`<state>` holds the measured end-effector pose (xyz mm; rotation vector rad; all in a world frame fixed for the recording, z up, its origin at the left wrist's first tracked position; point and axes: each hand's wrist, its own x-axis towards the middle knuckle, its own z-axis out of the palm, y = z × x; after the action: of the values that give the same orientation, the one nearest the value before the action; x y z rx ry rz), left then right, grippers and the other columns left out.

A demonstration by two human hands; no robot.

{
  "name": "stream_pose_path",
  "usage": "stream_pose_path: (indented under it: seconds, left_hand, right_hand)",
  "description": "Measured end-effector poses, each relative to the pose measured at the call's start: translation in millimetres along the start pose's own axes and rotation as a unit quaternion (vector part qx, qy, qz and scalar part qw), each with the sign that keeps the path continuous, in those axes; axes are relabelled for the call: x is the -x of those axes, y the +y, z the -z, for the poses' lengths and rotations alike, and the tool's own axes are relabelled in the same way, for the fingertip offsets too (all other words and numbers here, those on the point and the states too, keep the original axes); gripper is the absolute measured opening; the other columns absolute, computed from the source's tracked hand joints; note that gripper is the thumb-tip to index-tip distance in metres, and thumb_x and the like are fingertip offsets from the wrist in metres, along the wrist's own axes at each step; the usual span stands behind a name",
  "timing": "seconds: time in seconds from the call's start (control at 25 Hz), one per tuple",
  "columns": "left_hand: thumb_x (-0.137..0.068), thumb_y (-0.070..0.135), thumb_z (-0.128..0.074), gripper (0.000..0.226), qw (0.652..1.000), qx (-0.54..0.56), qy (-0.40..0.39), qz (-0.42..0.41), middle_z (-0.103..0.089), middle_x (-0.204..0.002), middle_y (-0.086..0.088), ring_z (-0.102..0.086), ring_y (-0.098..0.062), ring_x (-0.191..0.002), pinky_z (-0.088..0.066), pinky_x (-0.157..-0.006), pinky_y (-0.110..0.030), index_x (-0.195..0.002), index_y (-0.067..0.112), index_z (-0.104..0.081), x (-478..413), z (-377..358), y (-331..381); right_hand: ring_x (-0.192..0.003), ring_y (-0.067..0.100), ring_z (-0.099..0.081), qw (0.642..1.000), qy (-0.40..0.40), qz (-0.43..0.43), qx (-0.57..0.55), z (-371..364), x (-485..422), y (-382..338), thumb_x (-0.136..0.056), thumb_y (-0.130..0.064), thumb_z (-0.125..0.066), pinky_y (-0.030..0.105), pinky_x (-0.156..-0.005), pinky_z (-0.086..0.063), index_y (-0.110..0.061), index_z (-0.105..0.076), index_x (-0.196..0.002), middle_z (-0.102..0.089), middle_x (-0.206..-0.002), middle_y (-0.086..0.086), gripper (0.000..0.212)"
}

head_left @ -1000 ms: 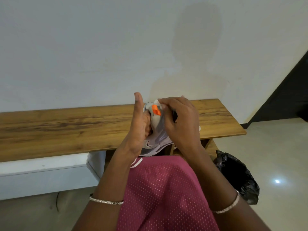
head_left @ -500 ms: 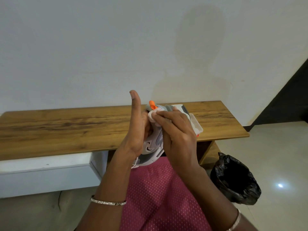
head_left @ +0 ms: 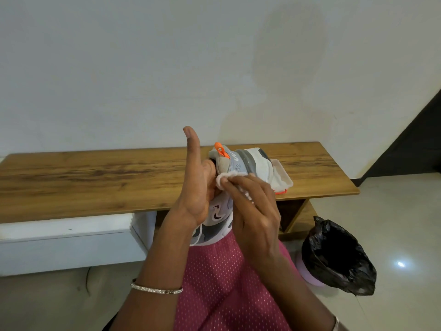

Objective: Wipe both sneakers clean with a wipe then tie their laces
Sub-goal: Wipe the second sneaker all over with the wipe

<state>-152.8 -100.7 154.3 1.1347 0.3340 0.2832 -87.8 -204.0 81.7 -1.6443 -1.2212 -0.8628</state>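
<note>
- My right hand pinches a small white wipe between fingertips and thumb, closed on it and pressing it to the sneaker's side just below the collar.
- My left hand holds the sneaker from the other side; the thumb stands straight up and free, and the fingers go behind or into the shoe, so I cannot tell how tightly they close on it.
- The sneaker stands heel-up over my lap, with its orange pull tab at the top and the toe pointing down toward my pink shorts.
- So the shoe sits between my two hands, the wipe touching its grey upper, the white sole turned away to the right.
- To do this well I think I should keep the left hand firm as a brace, rub in short strokes, and fold the wipe to a fresh face as it soils.
- The heel and sole edge look like the next areas to cover; the laces hang loose below, not yet tied.
- Beyond the shoe, a clear container with an orange rim rests on the counter.
- A bin lined with a black bag stands on the floor to my right, near for the used wipe.
- I see no second sneaker from here.
</note>
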Motion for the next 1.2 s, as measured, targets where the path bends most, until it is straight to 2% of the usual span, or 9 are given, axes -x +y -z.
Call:
stream_pose_path:
  seconds: [0.04, 0.08, 0.16, 0.24, 0.36, 0.6, 0.8, 1.0, 1.2]
  left_hand:
    - [-0.076, 0.094, -0.006, 0.128, 1.0, -0.001, -0.003, 0.001, -0.069, -0.117, -0.026, -0.067, -0.038, -0.115, -0.056, -0.098, -0.041, -0.126, -0.009, -0.062, 1.2, -1.9, -0.4]
    - [-0.077, 0.093, -0.006, 0.127, 1.0, -0.012, -0.002, 0.0, -0.072, -0.107, -0.022, -0.072, -0.032, -0.105, -0.059, -0.091, -0.037, -0.12, -0.012, -0.061, 1.2, -2.0, -2.5]
    - [-0.081, 0.089, -0.003, 0.114, 1.0, -0.021, -0.004, -0.007, -0.069, -0.073, -0.009, -0.07, -0.015, -0.068, -0.057, -0.061, -0.023, -0.099, -0.01, -0.057, 3.2, -3.2, -6.1]
    - [-0.081, 0.089, -0.001, 0.112, 1.0, 0.005, 0.012, -0.007, -0.066, -0.063, -0.005, -0.065, -0.011, -0.057, -0.051, -0.051, -0.019, -0.093, -0.006, -0.061, 2.9, 1.5, -7.8]
    - [-0.073, 0.098, -0.005, 0.13, 0.999, 0.029, 0.022, 0.014, -0.073, -0.109, -0.023, -0.072, -0.029, -0.102, -0.058, -0.081, -0.032, -0.126, -0.005, -0.064, 0.8, 8.4, -3.3]
    - [-0.071, 0.1, -0.009, 0.131, 0.996, 0.083, -0.003, 0.015, -0.061, -0.137, -0.023, -0.058, -0.034, -0.13, -0.039, -0.115, -0.047, -0.14, -0.001, -0.055, -3.4, 12.5, -2.6]
    - [-0.07, 0.101, -0.021, 0.131, 0.99, 0.142, -0.018, 0.017, -0.054, -0.144, -0.02, -0.056, -0.029, -0.131, -0.046, -0.109, -0.037, -0.141, -0.004, -0.054, 0.2, 9.2, -3.7]
    - [-0.067, 0.103, -0.019, 0.135, 0.987, 0.155, -0.025, 0.024, -0.053, -0.144, -0.027, -0.051, -0.038, -0.136, -0.036, -0.117, -0.046, -0.143, -0.004, -0.05, 2.3, 18.2, -5.2]
    - [-0.07, 0.101, -0.02, 0.129, 0.987, 0.161, -0.015, 0.022, -0.056, -0.143, -0.023, -0.052, -0.037, -0.136, -0.029, -0.121, -0.051, -0.145, 0.0, -0.049, -2.1, 21.1, -6.6]
  right_hand:
    - [-0.106, 0.029, -0.066, 1.0, 0.01, -0.009, -0.009, 0.0, -9.4, 3.9, -0.106, -0.025, -0.047, 0.044, -0.087, -0.054, -0.002, -0.075, -0.109, -0.071, -0.111, 0.014, 0.037]
    - [-0.105, 0.029, -0.065, 1.0, 0.014, -0.02, -0.015, 0.6, -20.0, 7.8, -0.105, -0.025, -0.047, 0.044, -0.087, -0.053, -0.003, -0.075, -0.109, -0.071, -0.112, 0.012, 0.036]
    - [-0.104, 0.028, -0.064, 0.999, 0.007, -0.033, -0.017, 1.0, -34.2, 12.8, -0.104, -0.027, -0.044, 0.046, -0.087, -0.049, -0.006, -0.074, -0.109, -0.071, -0.112, 0.009, 0.037]
    - [-0.104, 0.027, -0.064, 1.0, -0.004, -0.024, -0.009, 1.0, -30.3, 12.2, -0.104, -0.026, -0.045, 0.046, -0.087, -0.047, -0.008, -0.074, -0.107, -0.071, -0.112, 0.006, 0.035]
    - [-0.105, 0.025, -0.065, 1.0, -0.011, 0.01, 0.006, 3.1, 2.8, 9.0, -0.103, -0.021, -0.052, 0.042, -0.086, -0.049, -0.006, -0.077, -0.104, -0.072, -0.11, 0.008, 0.029]
    - [-0.107, 0.025, -0.066, 1.0, -0.018, 0.006, 0.008, 1.7, 16.6, 10.4, -0.093, -0.005, -0.067, 0.045, -0.092, -0.05, -0.005, -0.076, -0.108, -0.072, -0.111, 0.009, 0.017]
    - [-0.109, 0.031, -0.065, 1.0, -0.015, -0.014, -0.007, -7.7, -26.4, 11.4, -0.101, -0.01, -0.055, 0.043, -0.097, -0.047, -0.005, -0.072, -0.117, -0.07, -0.118, 0.009, 0.024]
    - [-0.107, 0.027, -0.066, 1.0, -0.02, -0.004, -0.002, -1.3, 20.1, 3.3, -0.103, -0.014, -0.053, 0.046, -0.09, -0.051, -0.004, -0.072, -0.116, -0.071, -0.117, 0.01, 0.025]
    - [-0.105, 0.024, -0.066, 1.0, -0.021, 0.01, 0.009, 5.2, 29.4, -2.0, -0.103, -0.017, -0.055, 0.047, -0.092, -0.051, -0.004, -0.075, -0.112, -0.072, -0.112, 0.009, 0.025]
